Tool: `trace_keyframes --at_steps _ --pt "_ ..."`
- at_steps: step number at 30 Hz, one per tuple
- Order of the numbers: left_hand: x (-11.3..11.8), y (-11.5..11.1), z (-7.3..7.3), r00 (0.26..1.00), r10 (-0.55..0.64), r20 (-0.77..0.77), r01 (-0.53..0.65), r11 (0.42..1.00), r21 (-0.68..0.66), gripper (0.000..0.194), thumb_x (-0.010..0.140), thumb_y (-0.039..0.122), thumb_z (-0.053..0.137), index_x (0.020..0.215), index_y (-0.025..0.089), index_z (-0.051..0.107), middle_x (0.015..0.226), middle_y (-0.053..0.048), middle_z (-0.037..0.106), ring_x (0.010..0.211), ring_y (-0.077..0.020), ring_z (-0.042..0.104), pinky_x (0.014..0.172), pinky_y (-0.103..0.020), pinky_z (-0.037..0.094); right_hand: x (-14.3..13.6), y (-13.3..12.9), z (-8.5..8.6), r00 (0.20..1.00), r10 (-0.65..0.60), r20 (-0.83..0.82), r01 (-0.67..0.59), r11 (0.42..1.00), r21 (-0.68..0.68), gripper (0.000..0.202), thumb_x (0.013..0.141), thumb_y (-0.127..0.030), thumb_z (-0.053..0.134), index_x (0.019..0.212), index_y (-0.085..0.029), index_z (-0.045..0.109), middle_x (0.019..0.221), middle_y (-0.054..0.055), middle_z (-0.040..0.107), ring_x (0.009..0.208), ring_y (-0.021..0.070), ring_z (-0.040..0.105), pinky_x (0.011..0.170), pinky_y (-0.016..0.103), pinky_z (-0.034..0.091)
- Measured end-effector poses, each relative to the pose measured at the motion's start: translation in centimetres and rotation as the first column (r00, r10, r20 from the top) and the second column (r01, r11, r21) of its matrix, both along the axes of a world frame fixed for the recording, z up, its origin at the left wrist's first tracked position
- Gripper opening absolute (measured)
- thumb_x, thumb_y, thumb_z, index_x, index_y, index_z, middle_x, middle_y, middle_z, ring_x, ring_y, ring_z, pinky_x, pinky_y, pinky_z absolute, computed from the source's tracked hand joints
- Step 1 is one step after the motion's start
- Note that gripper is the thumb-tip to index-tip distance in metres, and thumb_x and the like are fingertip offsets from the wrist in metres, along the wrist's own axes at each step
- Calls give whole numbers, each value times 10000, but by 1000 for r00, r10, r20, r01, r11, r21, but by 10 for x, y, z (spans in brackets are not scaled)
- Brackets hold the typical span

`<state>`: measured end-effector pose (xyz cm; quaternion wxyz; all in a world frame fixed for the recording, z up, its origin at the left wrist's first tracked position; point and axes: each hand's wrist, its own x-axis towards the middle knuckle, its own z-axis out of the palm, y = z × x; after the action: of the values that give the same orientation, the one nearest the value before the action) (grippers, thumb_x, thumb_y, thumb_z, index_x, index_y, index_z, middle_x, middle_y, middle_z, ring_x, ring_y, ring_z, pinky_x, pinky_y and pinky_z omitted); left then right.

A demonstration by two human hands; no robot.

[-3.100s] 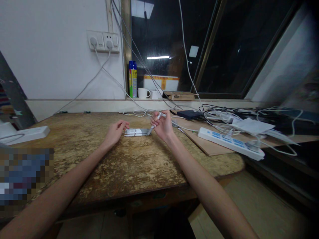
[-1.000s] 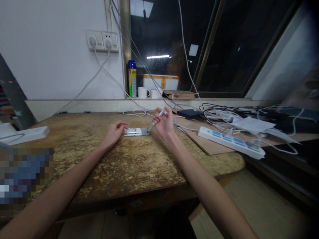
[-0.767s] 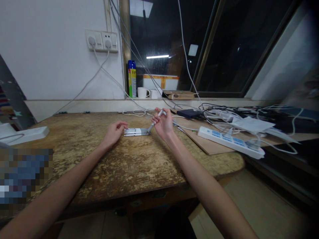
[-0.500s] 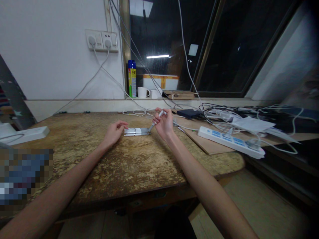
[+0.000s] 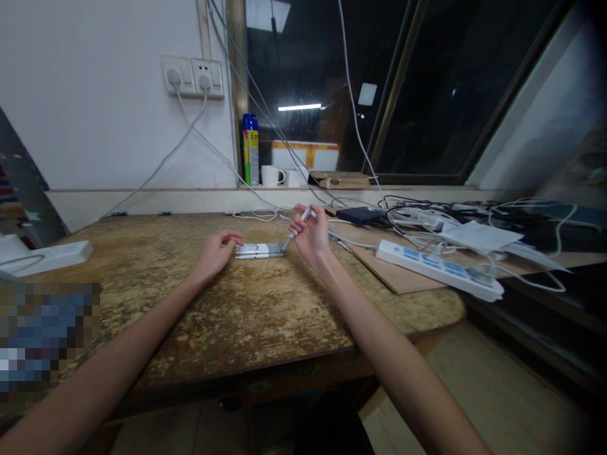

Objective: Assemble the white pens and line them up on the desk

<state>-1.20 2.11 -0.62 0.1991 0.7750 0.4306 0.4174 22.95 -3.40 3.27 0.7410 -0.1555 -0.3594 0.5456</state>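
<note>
Several white-and-grey pens (image 5: 260,251) lie side by side on the worn wooden table, pointing left to right. My left hand (image 5: 217,251) rests at their left ends, its fingers loosely stretched out and touching or just beside them; it grips nothing that I can see. Another white pen (image 5: 291,238) is pinched in my right hand (image 5: 312,235), held slanted. Its lower end points down and left to the right ends of the row. Whether it touches them I cannot tell.
On the right, a white power strip (image 5: 439,272) lies across a thin brown board (image 5: 379,268), near tangled cables and papers (image 5: 481,237). A spray can (image 5: 250,150) and white mug (image 5: 272,175) stand on the windowsill. Another white strip (image 5: 57,258) lies at left.
</note>
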Motion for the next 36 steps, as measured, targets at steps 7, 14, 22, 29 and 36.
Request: trace_keyframes --at_steps 7,14,22,29,36 --pt "0 1 -1 1000 -3 12 3 1000 -8 346 847 304 482 1071 163 706 978 -88 775 969 -260 707 934 -374 505 1 -2 1 999 -39 9 40 999 -6 330 981 -446 404 816 -218 576 579 -67 225 492 126 218 489 219 317" --pt "0 0 -1 1000 -7 16 8 1000 -6 337 846 294 486 1067 173 710 969 -76 778 991 -264 705 943 -374 509 -1 -5 3 997 -14 81 15 1000 -21 318 979 -433 397 860 -223 605 581 -67 225 487 130 216 490 232 320" --pt "2 -2 1 1000 -5 12 5 1000 1 330 840 304 494 1051 176 714 958 -76 777 963 -258 709 931 -372 513 -1 -7 4 996 16 89 -15 1000 -9 318 974 -453 417 840 -224 592 564 -69 211 488 132 196 469 227 293" --pt "6 -3 3 993 -87 80 90 995 -34 340 843 330 531 1090 161 693 978 -88 765 960 -247 700 913 -371 515 -6 -1 3 998 53 19 -53 999 -5 190 942 -315 458 829 -207 567 603 -45 358 533 125 320 517 221 357" --pt "14 -16 13 943 -258 208 286 951 -117 449 906 460 575 1242 166 609 983 -79 736 921 -224 681 794 -331 539 -15 2 -10 863 -67 501 53 998 43 137 823 -212 713 960 -208 711 841 -12 662 699 115 534 664 229 458"
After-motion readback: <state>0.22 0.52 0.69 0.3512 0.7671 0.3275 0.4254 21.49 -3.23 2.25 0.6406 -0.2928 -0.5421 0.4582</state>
